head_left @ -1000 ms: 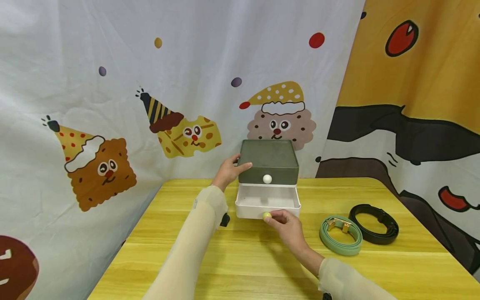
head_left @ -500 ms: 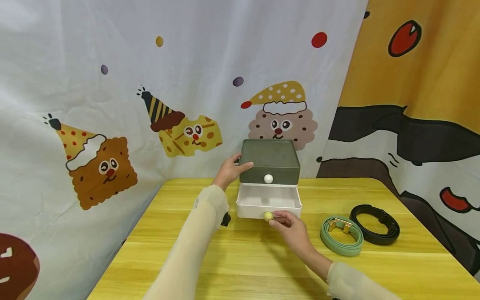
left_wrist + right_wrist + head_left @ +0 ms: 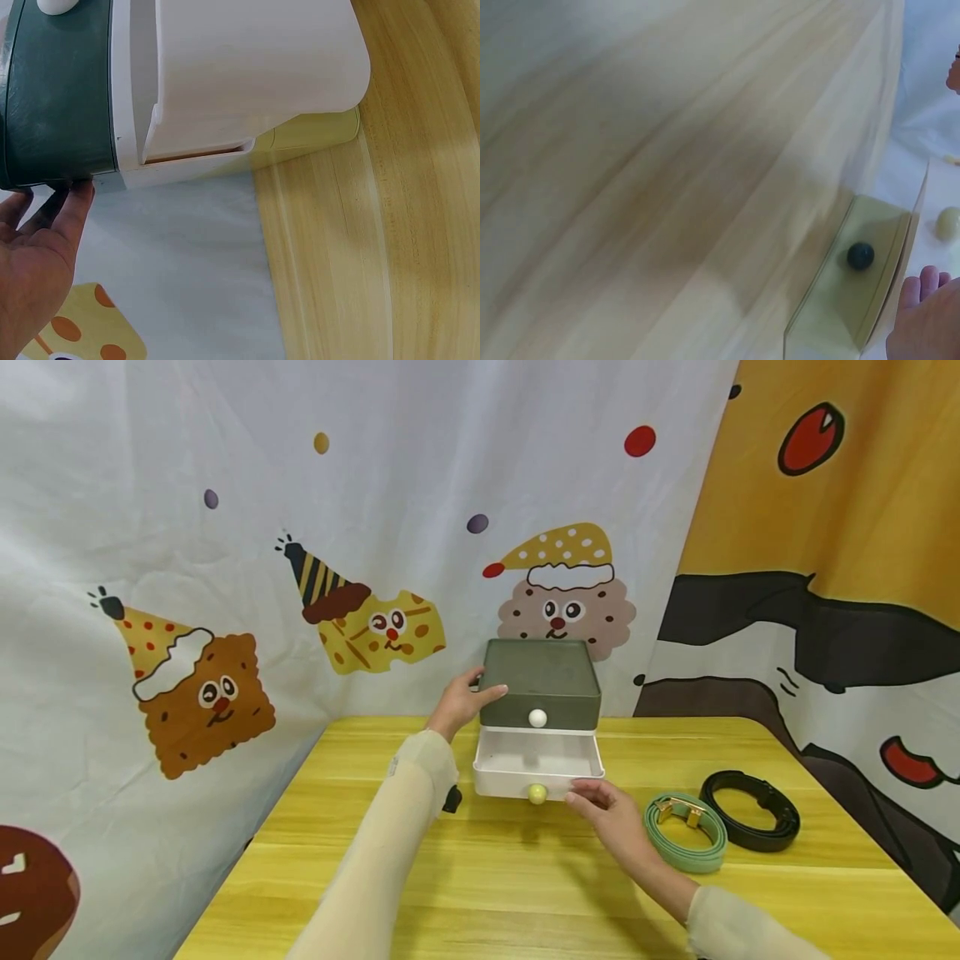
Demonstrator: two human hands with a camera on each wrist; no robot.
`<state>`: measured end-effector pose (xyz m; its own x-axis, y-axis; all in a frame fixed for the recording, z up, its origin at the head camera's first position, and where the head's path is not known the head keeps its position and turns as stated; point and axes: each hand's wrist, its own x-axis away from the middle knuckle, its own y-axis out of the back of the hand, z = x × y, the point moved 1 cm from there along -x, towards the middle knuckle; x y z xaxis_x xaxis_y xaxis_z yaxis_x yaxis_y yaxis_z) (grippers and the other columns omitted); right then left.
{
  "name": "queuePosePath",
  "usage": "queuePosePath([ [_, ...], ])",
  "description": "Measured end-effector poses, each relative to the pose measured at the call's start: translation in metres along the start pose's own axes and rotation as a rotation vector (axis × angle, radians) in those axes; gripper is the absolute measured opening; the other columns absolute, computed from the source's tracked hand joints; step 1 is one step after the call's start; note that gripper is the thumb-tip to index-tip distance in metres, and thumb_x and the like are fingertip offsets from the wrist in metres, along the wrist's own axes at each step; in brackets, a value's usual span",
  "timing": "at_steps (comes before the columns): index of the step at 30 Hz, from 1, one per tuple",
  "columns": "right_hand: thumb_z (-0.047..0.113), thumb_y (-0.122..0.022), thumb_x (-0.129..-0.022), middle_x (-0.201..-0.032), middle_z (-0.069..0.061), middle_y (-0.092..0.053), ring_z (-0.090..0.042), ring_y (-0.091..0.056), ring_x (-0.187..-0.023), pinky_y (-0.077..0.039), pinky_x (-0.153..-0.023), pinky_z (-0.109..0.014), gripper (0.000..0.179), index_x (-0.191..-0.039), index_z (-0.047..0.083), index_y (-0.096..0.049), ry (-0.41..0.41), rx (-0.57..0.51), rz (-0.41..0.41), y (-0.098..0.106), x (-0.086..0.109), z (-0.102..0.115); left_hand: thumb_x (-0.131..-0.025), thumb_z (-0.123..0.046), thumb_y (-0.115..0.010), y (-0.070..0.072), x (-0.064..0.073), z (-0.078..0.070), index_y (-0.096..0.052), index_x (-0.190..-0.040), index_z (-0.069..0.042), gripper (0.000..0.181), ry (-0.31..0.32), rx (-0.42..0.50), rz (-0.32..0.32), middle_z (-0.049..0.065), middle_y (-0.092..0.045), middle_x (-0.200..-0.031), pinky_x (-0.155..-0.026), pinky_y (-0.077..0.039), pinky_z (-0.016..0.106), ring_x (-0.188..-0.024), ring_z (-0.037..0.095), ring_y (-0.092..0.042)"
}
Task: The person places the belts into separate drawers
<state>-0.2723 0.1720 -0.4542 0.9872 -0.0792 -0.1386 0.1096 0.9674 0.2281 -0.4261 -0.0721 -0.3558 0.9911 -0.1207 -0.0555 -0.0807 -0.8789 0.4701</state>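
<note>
A stacked drawer organizer has a dark green top drawer (image 3: 517, 712) with a white knob (image 3: 537, 718). Below it, a white drawer (image 3: 498, 783) is pulled out, its inside bare and a pale yellow knob (image 3: 537, 794) on its front. My left hand (image 3: 453, 706) rests at the organizer's left side, thumb on the top front corner; the left wrist view shows fingertips against the green side. My right hand (image 3: 621, 831) is by the white drawer's right front corner, off the knob, fingers relaxed. A yellow bottom drawer (image 3: 829, 307) with a dark knob (image 3: 860, 256) shows in the right wrist view.
On the wooden table (image 3: 480, 893), a coiled green belt (image 3: 660, 847) with a gold buckle lies right of my right hand. A coiled black belt (image 3: 757, 837) lies just behind it. A cartoon-printed cloth (image 3: 420, 485) hangs behind the table.
My right hand has let go of the white drawer's yellow knob and moved right, to the drawer's corner. The drawer stays pulled out; my left hand keeps its place.
</note>
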Motion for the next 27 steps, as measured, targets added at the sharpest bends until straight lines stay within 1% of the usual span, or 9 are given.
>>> queuePosePath([
  [5,0.028,-0.076,-0.090,-0.102,-0.009,-0.070,-0.013,-0.064,-0.088,-0.053,-0.075,-0.023,0.038,-0.116,0.002,-0.069,0.002,0.006,-0.013,0.013,-0.002,-0.001,-0.089,-0.050,-0.071,0.000,0.001,-0.001,-0.035,-0.156,-0.019,0.082,-0.004,-0.002,-0.003,0.006,-0.037,-0.156,-0.110,-0.039,0.046,-0.141,0.027,-0.037],
  [10,0.027,-0.076,-0.090,-0.102,-0.011,-0.071,-0.012,-0.066,-0.087,-0.054,-0.075,-0.022,0.040,-0.119,-0.001,-0.067,0.003,-0.010,-0.041,0.025,-0.004,0.001,-0.089,-0.050,-0.070,0.000,0.001,-0.001,-0.035,-0.156,-0.019,0.082,-0.004,0.001,-0.003,0.005,-0.037,-0.157,-0.110,-0.038,0.045,-0.142,0.027,-0.036],
  [14,0.027,-0.075,-0.091,-0.101,-0.012,-0.071,-0.015,-0.068,-0.088,-0.056,-0.078,-0.023,0.043,-0.121,-0.003,-0.066,0.010,-0.024,-0.056,0.033,-0.006,0.003,-0.090,-0.051,-0.070,0.001,0.000,-0.001,-0.034,-0.156,-0.019,0.082,-0.010,-0.004,-0.001,0.006,-0.037,-0.157,-0.110,-0.038,0.045,-0.142,0.027,-0.036],
  [23,0.034,-0.070,-0.095,-0.112,-0.017,-0.068,-0.011,-0.068,-0.093,-0.055,-0.082,-0.022,0.051,-0.129,-0.002,-0.060,0.019,0.005,-0.048,0.054,-0.009,0.005,-0.090,-0.049,-0.070,0.001,0.001,-0.001,-0.034,-0.156,-0.018,0.082,-0.018,0.007,0.000,0.007,-0.036,-0.157,-0.110,-0.038,0.046,-0.142,0.028,-0.036],
  [27,0.036,-0.067,-0.096,-0.116,-0.014,-0.067,-0.007,-0.067,-0.095,-0.054,-0.083,-0.020,0.054,-0.135,0.000,-0.056,0.008,0.006,-0.038,0.068,-0.011,0.006,-0.090,-0.050,-0.070,0.001,0.002,-0.001,-0.033,-0.157,-0.018,0.083,-0.009,0.008,0.003,0.006,-0.036,-0.157,-0.111,-0.038,0.046,-0.142,0.028,-0.036],
])
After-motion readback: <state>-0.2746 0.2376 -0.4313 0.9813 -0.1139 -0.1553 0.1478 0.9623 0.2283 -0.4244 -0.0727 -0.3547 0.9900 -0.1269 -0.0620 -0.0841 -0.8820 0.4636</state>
